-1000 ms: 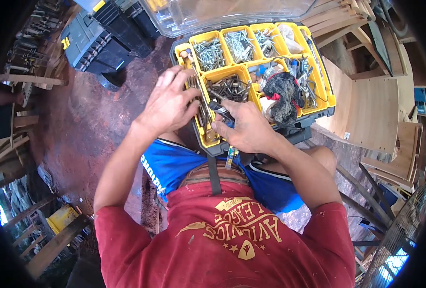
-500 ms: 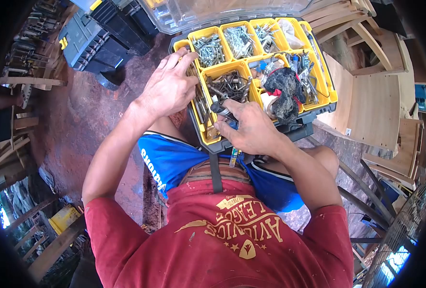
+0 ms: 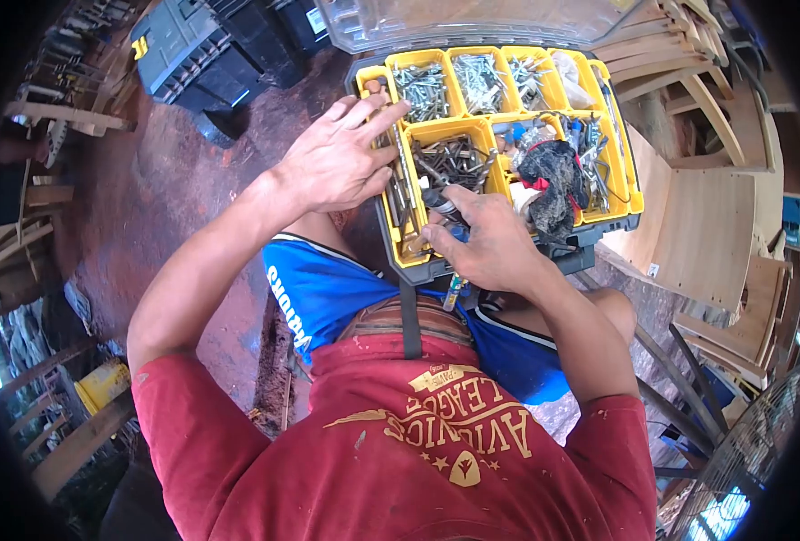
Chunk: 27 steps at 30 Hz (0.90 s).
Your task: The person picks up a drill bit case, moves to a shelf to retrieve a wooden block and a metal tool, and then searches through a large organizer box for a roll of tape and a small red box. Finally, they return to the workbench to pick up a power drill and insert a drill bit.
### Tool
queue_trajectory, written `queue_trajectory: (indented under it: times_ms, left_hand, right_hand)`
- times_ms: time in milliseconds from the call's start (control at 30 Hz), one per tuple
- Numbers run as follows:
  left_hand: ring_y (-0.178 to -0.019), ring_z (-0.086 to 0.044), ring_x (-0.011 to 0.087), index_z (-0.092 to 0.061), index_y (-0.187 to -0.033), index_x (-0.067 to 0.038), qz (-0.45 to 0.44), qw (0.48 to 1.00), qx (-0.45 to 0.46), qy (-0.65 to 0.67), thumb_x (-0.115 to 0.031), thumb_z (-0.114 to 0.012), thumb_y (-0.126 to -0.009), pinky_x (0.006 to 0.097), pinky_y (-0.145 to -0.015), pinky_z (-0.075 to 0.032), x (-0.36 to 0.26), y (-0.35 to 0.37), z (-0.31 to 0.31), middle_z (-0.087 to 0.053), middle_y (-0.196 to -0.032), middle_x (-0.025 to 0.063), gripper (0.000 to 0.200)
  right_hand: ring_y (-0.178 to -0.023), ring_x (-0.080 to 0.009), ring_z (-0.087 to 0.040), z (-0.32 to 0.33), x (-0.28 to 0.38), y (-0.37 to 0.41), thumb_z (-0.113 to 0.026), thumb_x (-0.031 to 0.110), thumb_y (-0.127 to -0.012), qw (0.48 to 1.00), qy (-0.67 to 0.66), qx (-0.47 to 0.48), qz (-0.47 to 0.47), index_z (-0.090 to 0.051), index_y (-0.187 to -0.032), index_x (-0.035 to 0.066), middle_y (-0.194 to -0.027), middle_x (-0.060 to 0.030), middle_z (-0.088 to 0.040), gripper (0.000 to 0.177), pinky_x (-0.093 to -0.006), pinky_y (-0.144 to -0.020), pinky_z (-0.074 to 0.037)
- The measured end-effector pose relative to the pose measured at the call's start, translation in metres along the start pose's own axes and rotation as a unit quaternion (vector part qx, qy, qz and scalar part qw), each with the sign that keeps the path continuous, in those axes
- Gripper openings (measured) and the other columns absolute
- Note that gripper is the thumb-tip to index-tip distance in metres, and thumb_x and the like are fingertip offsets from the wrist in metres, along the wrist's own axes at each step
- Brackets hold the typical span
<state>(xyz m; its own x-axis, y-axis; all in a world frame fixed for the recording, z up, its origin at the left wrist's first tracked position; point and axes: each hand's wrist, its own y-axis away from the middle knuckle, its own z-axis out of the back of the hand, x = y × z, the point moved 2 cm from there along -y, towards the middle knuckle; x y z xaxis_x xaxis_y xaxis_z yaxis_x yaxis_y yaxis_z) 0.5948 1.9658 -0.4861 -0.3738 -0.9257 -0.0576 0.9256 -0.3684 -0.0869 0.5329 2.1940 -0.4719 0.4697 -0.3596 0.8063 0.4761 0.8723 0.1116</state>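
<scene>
An organizer case (image 3: pixel 406 273) with yellow bins rests before me, its clear lid (image 3: pixel 472 22) raised. My left hand (image 3: pixel 346 155) lies over the long narrow bin at the left side, fingers spread; thin metal rods (image 3: pixel 402 194) show beside it. My right hand (image 3: pixel 490 239) pinches a black cylindrical piece (image 3: pixel 442 203) between thumb and forefinger, at the front bin's near edge. Dark drill bits and screws (image 3: pixel 454 162) fill that bin. A dirty black cloth-like bundle with red edges (image 3: pixel 553 185) lies over the bins to the right.
Silvery screws (image 3: pixel 422 88) fill the back bins. Dark toolboxes (image 3: pixel 193 59) stand on the floor at the upper left. Wooden panels (image 3: pixel 702 216) and curved wooden parts (image 3: pixel 716 108) are at the right. A wire fan guard (image 3: pixel 752 451) is at the lower right.
The case and both hands appear further right in view, as the camera has shifted. My left hand's fingers are a bit more spread. My right hand keeps its pinch on the black piece.
</scene>
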Motion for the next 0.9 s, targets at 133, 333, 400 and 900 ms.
queue_trajectory:
  times_ms: [133,333,400,900]
  left_hand:
    - [-0.144,-0.038,0.0362,-0.078,-0.102,-0.009,-0.047,0.998,0.039,-0.009,-0.03,-0.065,-0.087,0.0516,-0.121,-0.03,0.006,-0.015,0.006,-0.048,-0.151,0.0165,0.029]
    - [-0.145,-0.035,0.038,-0.077,-0.098,-0.007,-0.082,0.996,0.025,0.001,-0.028,-0.065,-0.084,0.0518,-0.122,-0.029,0.016,-0.02,-0.003,-0.047,-0.148,0.0191,0.028]
    - [-0.145,-0.035,0.038,-0.077,-0.098,-0.006,-0.073,0.997,0.011,0.027,-0.026,-0.065,-0.083,0.0518,-0.121,-0.03,0.017,-0.018,-0.004,-0.047,-0.147,0.0191,0.028]
    - [-0.14,-0.039,0.0403,-0.071,-0.119,-0.007,0.021,0.999,-0.012,0.037,-0.021,-0.064,-0.091,0.0513,-0.116,-0.038,0.012,0.001,0.0,-0.048,-0.142,0.0173,0.032]
  right_hand:
    - [-0.076,-0.04,-0.07,0.001,0.001,0.001,-0.075,0.011,-0.088,1.0,-0.006,0.005,0.0,-0.061,-0.094,0.0,-0.083,-0.0184,-0.072,0.019,-0.0438,-0.067,-0.052]
    - [-0.078,-0.0406,-0.07,-0.001,-0.001,0.004,-0.074,0.011,-0.089,0.999,0.035,0.0,0.031,-0.061,-0.095,0.0,-0.085,-0.0179,-0.072,0.018,-0.0444,-0.068,-0.053]
    - [-0.08,-0.0409,-0.07,0.0,-0.002,0.006,-0.074,0.012,-0.089,0.999,0.039,0.002,0.032,-0.061,-0.095,0.0,-0.085,-0.0182,-0.072,0.018,-0.0451,-0.069,-0.053]
    - [-0.075,-0.0362,-0.072,0.014,0.003,0.002,-0.074,0.009,-0.088,0.997,-0.021,-0.046,0.055,-0.063,-0.094,0.0,-0.083,-0.0174,-0.072,0.015,-0.0396,-0.064,-0.054]
